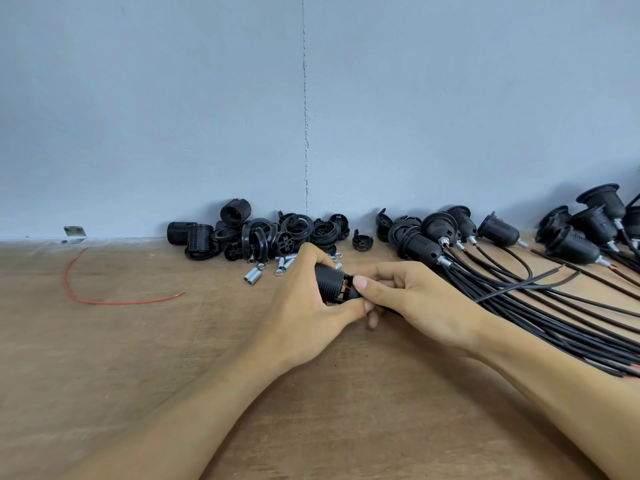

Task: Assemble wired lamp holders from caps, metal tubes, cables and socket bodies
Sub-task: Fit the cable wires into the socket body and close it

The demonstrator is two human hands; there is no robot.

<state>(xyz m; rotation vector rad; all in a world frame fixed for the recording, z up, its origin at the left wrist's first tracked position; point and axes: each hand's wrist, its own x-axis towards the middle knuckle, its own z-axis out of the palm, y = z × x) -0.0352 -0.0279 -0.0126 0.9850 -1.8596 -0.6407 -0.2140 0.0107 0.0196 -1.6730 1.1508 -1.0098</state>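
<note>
- Left hand grasps one threaded socket body just above the table, centre.
- Right hand pinches its wired end; fingers hide that part.
- One red wire lies left; finished holders at right run off-frame, uncountable.

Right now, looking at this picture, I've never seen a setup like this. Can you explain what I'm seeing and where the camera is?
No machine here: a person works bare-handed, filmed by one camera worn on their head, looking down. The left hand grips the ribbed body of a half-built lamp holder; the right hand pinches its other end, where a red wire shows. On the wooden table lie a pile of loose black parts, small metal tubes, a stray red wire and, at right, finished holders with black cables.
</note>
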